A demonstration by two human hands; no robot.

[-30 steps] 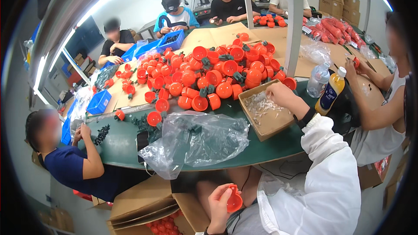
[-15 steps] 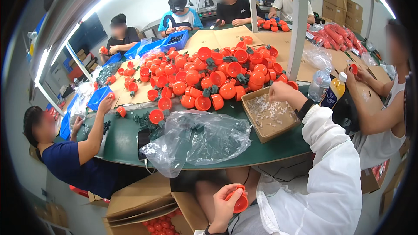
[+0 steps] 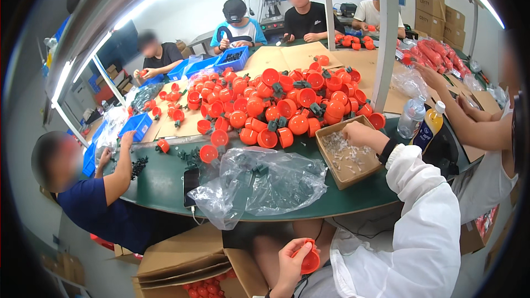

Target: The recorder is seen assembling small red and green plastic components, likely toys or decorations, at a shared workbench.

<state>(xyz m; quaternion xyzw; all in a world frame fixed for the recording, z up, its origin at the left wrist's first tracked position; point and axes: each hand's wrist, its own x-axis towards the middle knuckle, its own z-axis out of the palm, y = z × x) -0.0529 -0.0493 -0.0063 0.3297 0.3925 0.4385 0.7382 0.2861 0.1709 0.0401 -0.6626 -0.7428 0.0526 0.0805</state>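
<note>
Left hand [image 3: 291, 262]: my fingers closed around a round orange plastic cap [image 3: 310, 257], below the green table's [image 3: 165, 179] near edge.
Right hand [image 3: 358, 133]: my fingers curled loosely inside the shallow cardboard box of small clear plastic pieces [image 3: 349, 157]; whether they held anything, I could not tell.

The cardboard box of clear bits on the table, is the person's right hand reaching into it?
Yes: the right hand is inside the open cardboard box, over the clear pieces.

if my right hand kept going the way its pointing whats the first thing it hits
Most likely the small clear parts in the open cardboard box: the right hand reaches down over its far edge. Depth is hard to judge, so it may already touch them.
</note>
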